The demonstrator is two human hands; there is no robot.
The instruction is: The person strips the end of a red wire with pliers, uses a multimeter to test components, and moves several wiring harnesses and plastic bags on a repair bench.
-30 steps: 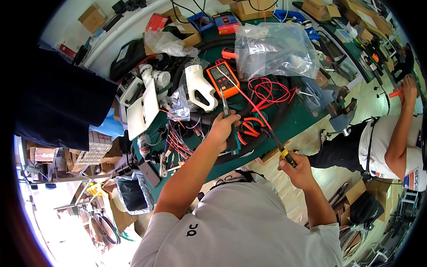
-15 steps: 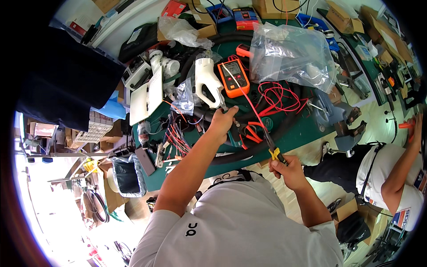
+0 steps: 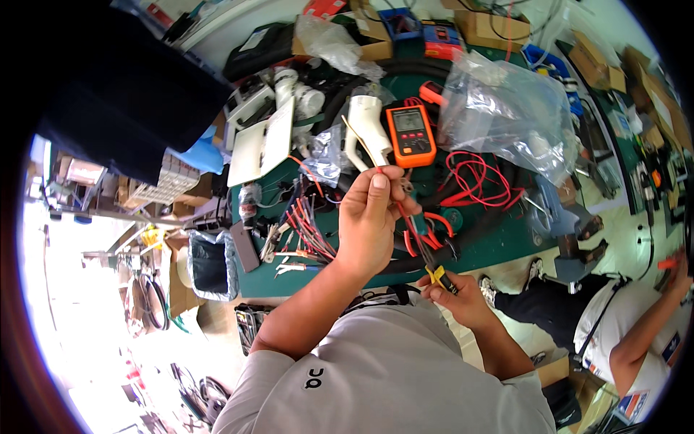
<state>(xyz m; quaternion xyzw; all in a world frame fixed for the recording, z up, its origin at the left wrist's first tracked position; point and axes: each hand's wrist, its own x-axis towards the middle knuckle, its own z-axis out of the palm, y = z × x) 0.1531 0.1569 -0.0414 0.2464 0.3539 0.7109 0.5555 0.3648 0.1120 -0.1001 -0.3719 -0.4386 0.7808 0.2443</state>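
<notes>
My left hand [image 3: 370, 217] is closed, thumb against fingertips, around a thin wire [image 3: 356, 136]. The wire is red below my fingers, and its pale end sticks up past them. Below, my right hand [image 3: 463, 298] grips pliers with yellow and black handles [image 3: 441, 279], jaws pointing up toward the wire's red part. Whether the jaws bite the wire is too small to tell. Behind my left fingers lies a white, pistol-shaped plastic housing [image 3: 367, 123], partly hidden. An orange meter [image 3: 410, 136] with a screen rests to its right. Orange-handled tools [image 3: 437, 230] lie on the green table just beyond the pliers.
Red test leads [image 3: 477, 181] are coiled right of the meter, below a large clear plastic bag [image 3: 499, 108]. Bundled coloured wires [image 3: 309, 230] lie left of my arm. A grey vise [image 3: 560, 217] stands at the right edge. Another person [image 3: 622, 311] is at the right.
My left hand has left the white housing, come nearer and taken hold of the wire. My right hand and pliers have dropped slightly lower. The view has shifted, moving the table rightward in it.
</notes>
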